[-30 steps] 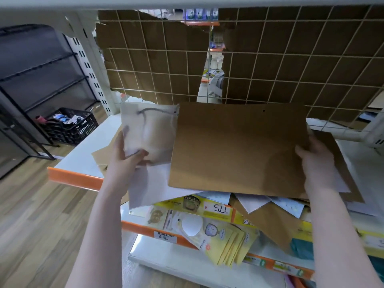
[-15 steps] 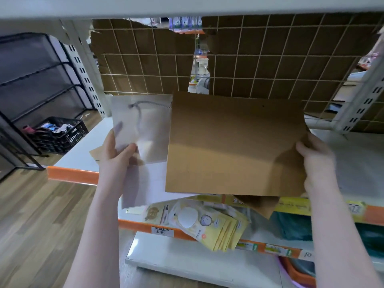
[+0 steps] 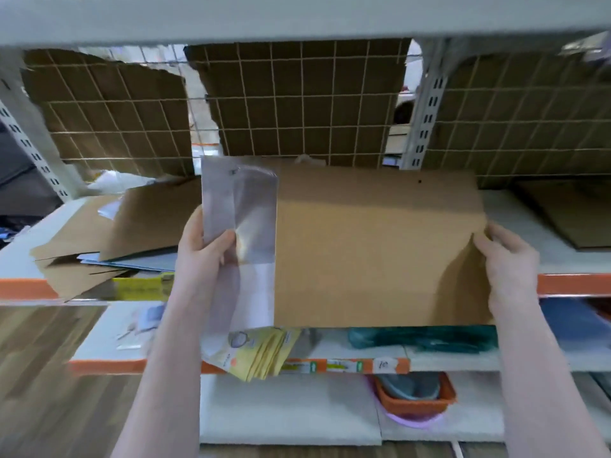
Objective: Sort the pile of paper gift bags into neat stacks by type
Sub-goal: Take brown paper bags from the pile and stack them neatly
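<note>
2 bags are lifted off the pile, probably to split them by type. The left hand pinches the white bag, thumb in front and fingers behind. The right hand clamps the brown bag by its right edge; the paper spreads leftward from those fingers.
</note>
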The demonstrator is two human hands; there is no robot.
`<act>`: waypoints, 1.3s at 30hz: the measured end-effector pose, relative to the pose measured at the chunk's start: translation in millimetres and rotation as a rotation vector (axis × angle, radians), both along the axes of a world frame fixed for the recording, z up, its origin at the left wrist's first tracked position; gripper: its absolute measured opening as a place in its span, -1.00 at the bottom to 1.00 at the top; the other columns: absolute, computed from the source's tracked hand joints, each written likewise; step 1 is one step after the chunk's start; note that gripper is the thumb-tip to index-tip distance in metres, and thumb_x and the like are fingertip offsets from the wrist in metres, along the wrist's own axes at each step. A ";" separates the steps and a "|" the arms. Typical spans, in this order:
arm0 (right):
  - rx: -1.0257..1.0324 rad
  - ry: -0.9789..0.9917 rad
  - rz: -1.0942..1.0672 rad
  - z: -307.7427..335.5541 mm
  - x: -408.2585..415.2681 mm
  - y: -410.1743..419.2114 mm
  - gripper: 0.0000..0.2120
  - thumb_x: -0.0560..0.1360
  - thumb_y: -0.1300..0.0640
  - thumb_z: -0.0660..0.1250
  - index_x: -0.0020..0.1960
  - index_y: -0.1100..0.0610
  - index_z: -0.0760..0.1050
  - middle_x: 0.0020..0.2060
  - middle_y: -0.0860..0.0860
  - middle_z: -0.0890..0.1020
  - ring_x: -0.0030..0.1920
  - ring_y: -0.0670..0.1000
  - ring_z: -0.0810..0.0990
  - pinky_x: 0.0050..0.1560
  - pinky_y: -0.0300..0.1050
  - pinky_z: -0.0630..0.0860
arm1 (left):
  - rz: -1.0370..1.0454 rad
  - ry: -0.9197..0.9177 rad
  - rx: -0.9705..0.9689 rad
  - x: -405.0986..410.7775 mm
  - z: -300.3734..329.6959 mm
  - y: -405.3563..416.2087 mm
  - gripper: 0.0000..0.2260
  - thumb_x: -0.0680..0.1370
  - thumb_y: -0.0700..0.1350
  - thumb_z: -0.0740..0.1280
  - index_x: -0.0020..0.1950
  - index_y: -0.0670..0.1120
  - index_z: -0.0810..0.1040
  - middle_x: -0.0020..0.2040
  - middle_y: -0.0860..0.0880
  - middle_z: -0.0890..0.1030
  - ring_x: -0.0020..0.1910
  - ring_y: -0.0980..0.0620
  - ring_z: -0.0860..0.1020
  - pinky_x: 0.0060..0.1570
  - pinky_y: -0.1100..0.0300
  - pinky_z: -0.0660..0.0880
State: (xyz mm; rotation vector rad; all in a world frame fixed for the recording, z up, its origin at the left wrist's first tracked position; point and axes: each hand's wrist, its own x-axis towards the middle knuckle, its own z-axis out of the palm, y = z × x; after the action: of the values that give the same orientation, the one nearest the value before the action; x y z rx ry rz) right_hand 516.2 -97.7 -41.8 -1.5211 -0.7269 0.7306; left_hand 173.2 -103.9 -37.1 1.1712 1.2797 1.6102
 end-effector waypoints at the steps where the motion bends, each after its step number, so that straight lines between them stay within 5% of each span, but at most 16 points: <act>1: -0.013 -0.006 -0.007 0.2 21.8 -8.0 -0.61 0.56 0.14 0.25 0.38 0.09 0.39 0.21 -0.01 0.47 0.15 -0.04 0.37 0.14 -0.15 0.28 | -0.019 0.001 -0.007 22.2 -3.7 -2.0 -0.67 0.55 -0.33 0.24 0.15 0.08 0.49 -0.28 0.15 0.63 -0.35 0.21 0.57 -0.39 0.34 0.49; 7: -0.091 -0.037 -0.077 -2.1 135.5 -47.7 -0.61 0.55 0.10 0.26 0.38 0.05 0.39 0.19 0.01 0.46 0.14 0.01 0.36 0.16 -0.06 0.29 | -0.143 0.017 -0.060 140.4 -16.7 -6.7 -0.71 0.57 -0.33 0.23 0.25 -0.10 0.44 -0.35 0.14 0.60 -0.43 0.20 0.53 -0.41 0.34 0.46; 12: -0.113 -0.029 -0.214 -16.5 195.5 -57.1 -0.62 0.50 0.16 0.33 0.31 0.08 0.48 0.21 0.04 0.55 0.11 0.00 0.45 0.27 -0.05 0.36 | -0.177 0.007 -0.103 207.5 -13.8 7.5 -0.68 0.56 -0.30 0.26 0.04 0.16 0.50 -0.10 0.04 0.65 -0.17 0.06 0.65 -0.27 0.17 0.59; 18: -0.138 0.035 -0.271 -33.1 248.0 -42.6 -0.63 0.50 0.18 0.32 0.31 0.08 0.48 0.13 0.06 0.57 0.04 0.03 0.48 0.07 -0.13 0.35 | -0.211 0.035 -0.149 258.6 -30.3 61.6 -0.65 0.55 -0.26 0.28 0.26 0.07 0.38 0.07 -0.03 0.59 -0.03 -0.01 0.62 -0.19 0.12 0.58; 22: -0.162 0.030 -0.309 -29.8 276.7 -19.4 -0.64 0.51 0.19 0.32 0.30 0.05 0.48 0.11 0.10 0.55 -0.04 0.05 0.46 0.01 -0.11 0.35 | -0.209 0.046 -0.215 300.3 -34.1 111.0 -0.59 0.55 -0.28 0.27 0.33 0.06 0.36 -0.06 0.01 0.56 -0.18 0.06 0.59 -0.31 0.21 0.58; 26: -0.175 0.002 -0.325 -28.9 304.8 -2.1 -0.64 0.53 0.16 0.30 0.32 0.06 0.46 0.15 0.07 0.49 0.04 0.05 0.43 0.02 -0.08 0.32 | -0.242 0.188 -0.251 339.2 -38.8 149.3 -0.50 0.55 -0.21 0.27 0.46 0.04 0.26 -0.14 0.00 0.60 -0.27 0.05 0.62 -0.08 -0.02 0.59; 32: -0.210 -0.027 -0.331 -32.1 347.8 22.6 -0.65 0.52 0.14 0.30 0.31 0.04 0.47 0.14 0.10 0.53 0.05 0.06 0.44 0.06 -0.07 0.33 | -0.223 0.174 -0.340 375.2 -61.6 172.4 -0.46 0.54 -0.16 0.30 0.47 0.09 0.22 0.16 -0.09 0.58 -0.17 0.08 0.64 -0.23 0.21 0.52; 39: -0.276 -0.087 -0.212 -33.2 406.0 63.4 -0.67 0.47 0.08 0.35 0.24 -0.01 0.52 0.16 0.09 0.58 0.14 0.16 0.53 0.24 0.11 0.44 | -0.041 0.345 -0.398 403.0 -75.8 176.3 -0.54 0.56 -0.19 0.27 0.44 -0.03 0.25 0.05 -0.09 0.56 -0.20 0.04 0.58 -0.37 0.29 0.39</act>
State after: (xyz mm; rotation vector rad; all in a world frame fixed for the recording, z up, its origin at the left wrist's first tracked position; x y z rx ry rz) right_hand 922.2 -34.4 -75.0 -1.8592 -0.5325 0.6253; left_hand 576.2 72.4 -112.9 1.2383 1.6893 1.0811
